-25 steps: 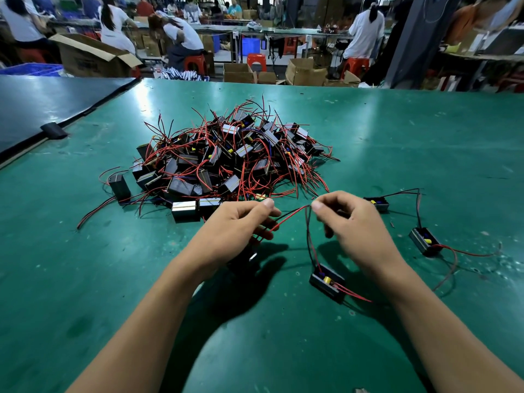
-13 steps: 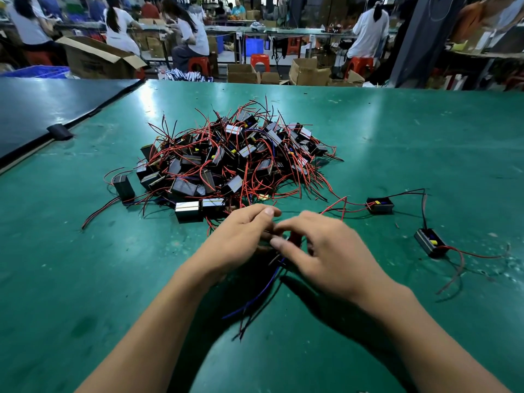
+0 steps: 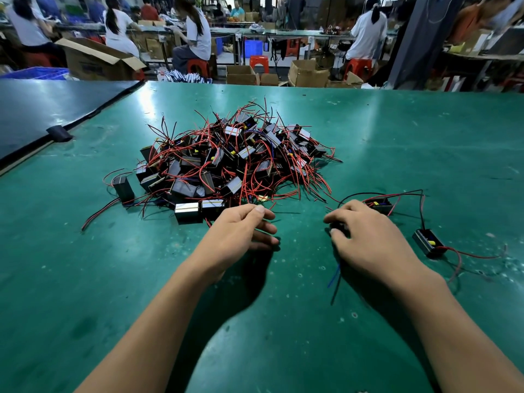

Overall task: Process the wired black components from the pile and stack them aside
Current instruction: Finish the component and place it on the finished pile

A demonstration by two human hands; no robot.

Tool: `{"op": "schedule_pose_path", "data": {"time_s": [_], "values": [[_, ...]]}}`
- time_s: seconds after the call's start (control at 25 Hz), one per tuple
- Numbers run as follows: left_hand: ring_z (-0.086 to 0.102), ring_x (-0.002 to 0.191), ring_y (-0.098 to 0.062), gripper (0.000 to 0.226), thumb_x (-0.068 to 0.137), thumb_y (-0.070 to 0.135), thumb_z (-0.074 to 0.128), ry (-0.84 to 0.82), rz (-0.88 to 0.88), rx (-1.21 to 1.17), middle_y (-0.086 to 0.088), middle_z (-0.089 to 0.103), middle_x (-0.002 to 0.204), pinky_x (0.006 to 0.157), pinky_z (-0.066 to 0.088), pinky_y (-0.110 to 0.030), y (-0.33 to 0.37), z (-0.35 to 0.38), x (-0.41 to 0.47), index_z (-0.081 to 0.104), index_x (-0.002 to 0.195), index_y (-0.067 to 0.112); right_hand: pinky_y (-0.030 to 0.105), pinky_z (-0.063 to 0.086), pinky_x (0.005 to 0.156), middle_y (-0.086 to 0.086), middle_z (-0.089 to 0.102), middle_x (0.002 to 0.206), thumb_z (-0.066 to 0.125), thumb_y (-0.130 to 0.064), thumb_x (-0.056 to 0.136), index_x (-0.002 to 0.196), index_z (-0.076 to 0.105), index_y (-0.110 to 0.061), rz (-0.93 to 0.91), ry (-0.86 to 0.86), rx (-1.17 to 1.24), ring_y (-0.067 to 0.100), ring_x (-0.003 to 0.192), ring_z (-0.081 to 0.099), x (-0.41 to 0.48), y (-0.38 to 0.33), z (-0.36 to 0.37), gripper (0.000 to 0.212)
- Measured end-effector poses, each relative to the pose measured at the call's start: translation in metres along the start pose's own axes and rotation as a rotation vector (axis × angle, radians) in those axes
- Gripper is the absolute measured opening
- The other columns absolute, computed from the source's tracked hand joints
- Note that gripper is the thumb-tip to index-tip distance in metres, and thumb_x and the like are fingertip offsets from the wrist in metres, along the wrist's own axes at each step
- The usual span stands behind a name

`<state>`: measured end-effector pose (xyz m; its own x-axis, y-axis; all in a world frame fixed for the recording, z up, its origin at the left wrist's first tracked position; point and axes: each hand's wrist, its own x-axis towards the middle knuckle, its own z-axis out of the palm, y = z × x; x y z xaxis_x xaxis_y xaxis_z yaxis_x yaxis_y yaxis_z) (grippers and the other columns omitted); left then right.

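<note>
Gripping component (image 3: 339,226), right hand (image 3: 368,245) fingers (image 3: 337,217) curled, left hand (image 3: 241,234) slack (empty), pile (image 3: 232,160) beyond.

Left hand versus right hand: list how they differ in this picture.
The left hand is empty, fingers loosely extended; the right hand curls over a dark component, mostly hidden. The left hand sits at the near edge of the pile; the right hand sits beside a loose component. Blue and black wires trail from under the right hand, none from the left. Both are low over the green table.
</note>
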<state>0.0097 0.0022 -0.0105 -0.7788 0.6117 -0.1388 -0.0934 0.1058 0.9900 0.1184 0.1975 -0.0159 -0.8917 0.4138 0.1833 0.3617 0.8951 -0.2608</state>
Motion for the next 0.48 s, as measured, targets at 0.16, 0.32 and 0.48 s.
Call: {"op": "schedule_pose_path", "data": {"time_s": [0.16, 0.32, 0.48], "values": [[0.069, 0.076, -0.026, 0.032, 0.106, 0.02, 0.038, -0.005, 0.005, 0.033, -0.017, 0.066, 0.092, 0.081, 0.058, -0.039, -0.002, 0.0, 0.001, 0.061, 0.107, -0.002, 0.039, 0.042, 0.097, 0.0, 0.059, 0.129, 0.054, -0.021, 0.095, 0.127, 0.066, -0.028, 0.101, 0.033, -0.095, 0.026, 0.12, 0.053, 0.006, 0.017, 0.003, 0.034], [0.068, 0.071, -0.016, 0.028, 0.104, 0.02, 0.044, 0.016, 0.033, 0.103, -0.015, 0.071, 0.092, 0.073, 0.058, -0.028, -0.007, 0.003, 0.002, 0.066, 0.102, 0.003, 0.04, 0.036, 0.095, 0.003, 0.06, 0.125, 0.061, -0.023, 0.094, 0.122, 0.068, -0.023, 0.105, 0.218, -0.047, 0.027, 0.119, 0.048, 0.003, 0.003, 0.011, 0.03], [0.06, 0.072, -0.012, 0.016, 0.099, 0.014, 0.054, 0.023, 0.057, 0.155, -0.007, 0.07, 0.083, 0.071, 0.053, -0.025, -0.015, 0.005, 0.006, 0.069, 0.096, 0.008, 0.037, 0.037, 0.095, -0.002, 0.062, 0.116, 0.056, -0.033, 0.096, 0.113, 0.07, -0.025, -0.05, 0.129, 0.026, 0.023, 0.113, 0.052, -0.003, -0.026, 0.034, 0.023]]}}
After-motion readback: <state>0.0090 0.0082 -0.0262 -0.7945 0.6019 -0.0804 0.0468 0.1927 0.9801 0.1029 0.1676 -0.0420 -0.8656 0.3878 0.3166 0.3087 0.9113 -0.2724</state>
